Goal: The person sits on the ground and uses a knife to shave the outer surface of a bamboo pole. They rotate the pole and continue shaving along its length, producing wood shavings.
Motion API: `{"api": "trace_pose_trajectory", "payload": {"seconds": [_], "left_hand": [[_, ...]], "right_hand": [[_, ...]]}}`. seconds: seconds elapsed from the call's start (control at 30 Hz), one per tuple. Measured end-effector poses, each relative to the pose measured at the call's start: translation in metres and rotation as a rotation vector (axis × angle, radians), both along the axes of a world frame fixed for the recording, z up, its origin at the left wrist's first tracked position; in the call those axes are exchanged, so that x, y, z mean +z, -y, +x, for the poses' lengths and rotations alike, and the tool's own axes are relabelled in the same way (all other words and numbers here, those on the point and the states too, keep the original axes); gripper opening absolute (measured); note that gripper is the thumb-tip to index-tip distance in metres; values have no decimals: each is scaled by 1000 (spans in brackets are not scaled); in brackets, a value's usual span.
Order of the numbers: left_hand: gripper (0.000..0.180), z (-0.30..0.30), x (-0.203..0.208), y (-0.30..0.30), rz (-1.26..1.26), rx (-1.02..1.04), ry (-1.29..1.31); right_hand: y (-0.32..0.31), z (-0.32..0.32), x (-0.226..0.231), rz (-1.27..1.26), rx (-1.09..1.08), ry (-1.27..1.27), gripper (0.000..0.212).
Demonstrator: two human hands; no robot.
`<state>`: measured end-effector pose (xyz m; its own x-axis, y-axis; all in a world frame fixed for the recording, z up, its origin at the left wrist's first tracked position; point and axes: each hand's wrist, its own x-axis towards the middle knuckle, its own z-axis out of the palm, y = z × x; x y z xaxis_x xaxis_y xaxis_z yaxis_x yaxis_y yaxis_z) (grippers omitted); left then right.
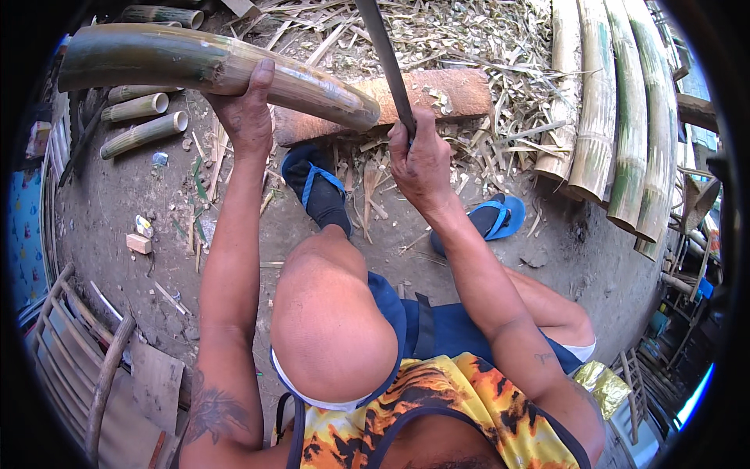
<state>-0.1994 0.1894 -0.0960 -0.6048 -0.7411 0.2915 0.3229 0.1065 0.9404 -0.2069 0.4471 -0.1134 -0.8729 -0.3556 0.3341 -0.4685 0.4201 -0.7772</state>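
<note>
My left hand (248, 117) is wrapped round a thick bamboo pole section (148, 59) from below, thumb on its near side. The pole is dark green and brown at its left part and scraped pale toward the right end. That end lies over a reddish wooden block (461, 90) on the ground; whether it touches the block I cannot tell. In a fist, my right hand (423, 160) grips a machete (384, 55), just right of the bamboo's end. Its dark blade points up and away, its tip is out of view, and the fist hides the handle.
Pale shavings (500, 39) cover the ground beyond the block. Several long split-coloured bamboo poles (598, 102) lie at the right. Short cut bamboo pieces (144, 134) lie at the left. My sandalled feet (324, 191) stand near the block. A wooden slatted frame (109, 383) is at lower left.
</note>
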Motion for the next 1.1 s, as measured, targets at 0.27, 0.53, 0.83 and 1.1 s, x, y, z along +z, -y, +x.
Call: {"api": "trace_pose_trajectory", "payload": {"seconds": [0.27,0.53,0.83,1.1], "left_hand": [[83,4,1,-5,-85,19,62],[74,12,-3,4,6,-99,101],[76,18,-9,13,16,-130,114],[62,19,-5,14,4,-205,142]], "right_hand": [[5,-20,-34,422,8,381,22],[3,-9,-24,33,12,37,19],[-3,-17,-18,246,15,368,22],[2,-22,-28,581,16,557,26]]}}
